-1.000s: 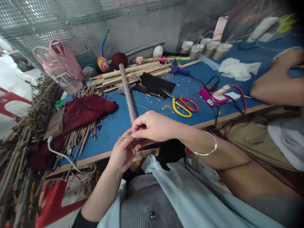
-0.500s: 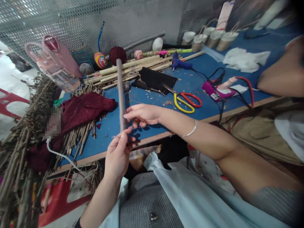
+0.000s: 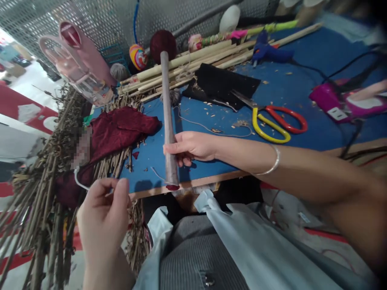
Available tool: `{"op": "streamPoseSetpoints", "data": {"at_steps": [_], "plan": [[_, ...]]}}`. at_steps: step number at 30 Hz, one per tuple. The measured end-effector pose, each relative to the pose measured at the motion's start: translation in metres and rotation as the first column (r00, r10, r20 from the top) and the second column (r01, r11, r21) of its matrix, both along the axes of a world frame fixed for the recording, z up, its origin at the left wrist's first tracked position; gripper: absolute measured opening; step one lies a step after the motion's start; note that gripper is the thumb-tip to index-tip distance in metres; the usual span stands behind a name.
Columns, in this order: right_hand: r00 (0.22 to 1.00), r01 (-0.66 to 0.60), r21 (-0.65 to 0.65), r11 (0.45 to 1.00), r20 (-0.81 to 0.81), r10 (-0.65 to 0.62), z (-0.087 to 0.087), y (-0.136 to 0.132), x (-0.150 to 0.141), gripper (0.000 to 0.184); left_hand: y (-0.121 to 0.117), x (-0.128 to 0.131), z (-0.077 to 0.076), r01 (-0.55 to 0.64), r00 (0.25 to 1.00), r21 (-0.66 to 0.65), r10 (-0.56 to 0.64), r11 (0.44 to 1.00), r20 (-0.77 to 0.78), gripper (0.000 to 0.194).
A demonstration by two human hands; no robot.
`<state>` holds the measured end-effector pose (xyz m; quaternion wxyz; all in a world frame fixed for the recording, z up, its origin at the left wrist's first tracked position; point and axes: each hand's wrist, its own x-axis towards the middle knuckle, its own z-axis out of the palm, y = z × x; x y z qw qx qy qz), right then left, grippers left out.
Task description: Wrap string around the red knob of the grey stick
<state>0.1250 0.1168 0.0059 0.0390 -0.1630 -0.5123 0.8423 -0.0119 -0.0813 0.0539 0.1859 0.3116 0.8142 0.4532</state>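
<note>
A long stick (image 3: 167,108) wrapped in grey lies across the table edge, pointing away from me, with a dark red ball (image 3: 163,46) at its far end and a dark red tip at the near end. My right hand (image 3: 193,147) grips it near that end, thumb on top and fingers beneath. A short loose thread (image 3: 157,175) trails from the wrapping. My left hand (image 3: 104,213) is raised to the left, off the stick, its fingers curled towards the thumb; whatever they pinch, if anything, is hidden.
Scissors (image 3: 272,125) and black cloth (image 3: 226,82) lie to the right of the stick, beyond them a blue glue gun (image 3: 269,52) and a purple device (image 3: 338,100). To the left are dark red fabric (image 3: 121,129), dry stalks (image 3: 42,193) and a pink bottle (image 3: 87,52).
My left hand has left the near end of the stick and moved left. My right hand has closed around the stick. The view has shifted closer to the table.
</note>
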Motion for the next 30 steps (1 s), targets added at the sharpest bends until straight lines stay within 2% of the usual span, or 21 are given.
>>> {"op": "streamPoseSetpoints", "data": {"at_steps": [1,2,4,6,8,10,12,15,23,30], "plan": [[1.0,-0.005,0.004,1.0,-0.004,0.005,0.001,0.0,0.0,0.036,0.0,0.007,0.001,0.032,0.999,0.091,-0.031,0.995,-0.01,0.02],[1.0,-0.011,0.008,1.0,-0.008,0.011,0.001,-0.001,0.0,0.037,0.002,0.014,0.0,0.157,0.985,0.108,-0.164,0.982,0.057,0.034],[1.0,-0.017,0.016,1.0,-0.018,0.017,0.002,-0.001,0.0,0.037,0.008,0.024,-0.004,0.363,0.901,0.135,-0.385,0.922,0.199,0.055],[0.999,-0.018,0.02,1.0,-0.03,0.018,0.002,-0.001,0.0,0.038,0.015,0.025,-0.011,0.462,0.826,0.122,-0.476,0.879,0.302,0.056],[0.999,-0.02,0.02,1.0,-0.039,0.02,0.001,0.0,0.001,0.039,0.021,0.02,-0.017,0.482,0.82,0.087,-0.484,0.872,0.305,0.042],[0.999,-0.021,0.022,1.0,-0.048,0.022,-0.001,0.0,0.0,0.039,0.025,0.014,-0.02,0.488,0.842,0.055,-0.486,0.871,0.234,0.024],[0.998,-0.02,0.025,0.999,-0.052,0.021,-0.002,0.001,0.0,0.039,0.027,0.01,-0.022,0.492,0.857,0.044,-0.492,0.87,0.153,0.016],[0.999,-0.025,0.018,1.0,-0.04,0.026,-0.002,0.002,0.0,0.039,0.029,0.007,-0.024,0.494,0.859,0.081,-0.5,0.866,0.109,0.024],[0.998,-0.06,-0.004,0.998,-0.013,0.06,0.001,0.001,0.001,0.037,0.036,0.012,-0.036,0.416,0.899,0.242,-0.437,0.876,0.035,0.023],[1.0,-0.02,-0.036,0.999,0.002,0.02,0.0,0.0,0.001,0.032,0.035,0.011,-0.041,0.399,0.914,0.264,-0.403,0.878,-0.042,0.025]]}}
